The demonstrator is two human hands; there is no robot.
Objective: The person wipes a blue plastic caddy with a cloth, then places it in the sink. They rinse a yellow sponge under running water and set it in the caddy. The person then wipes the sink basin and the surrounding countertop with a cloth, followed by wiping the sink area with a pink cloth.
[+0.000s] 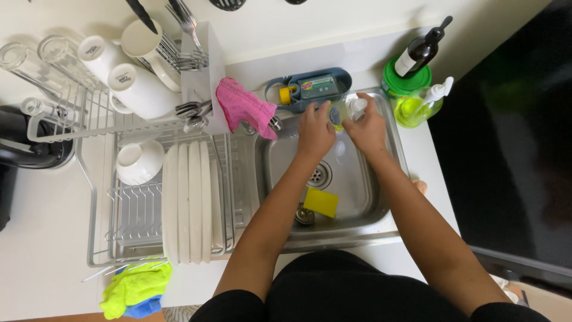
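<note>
Over the far side of the steel sink (271, 170), my left hand (314, 130) and my right hand (367, 126) meet around a small clear pump bottle (347, 110) with yellow-green liquid. The left hand grips its lower body. My right hand closes over the white pump top. A yellow sponge (320, 202) lies on the sink floor near the front, beside the drain (320, 175) and a metal strainer plug (304, 216).
A blue caddy (307, 87) with a sponge sits behind the sink; a pink cloth (244, 106) hangs beside it. The dish rack (137, 209) at left holds white plates (189, 203), mugs and glasses. At the back right stand a green soap dispenser (419, 105) and a dark bottle (418, 53).
</note>
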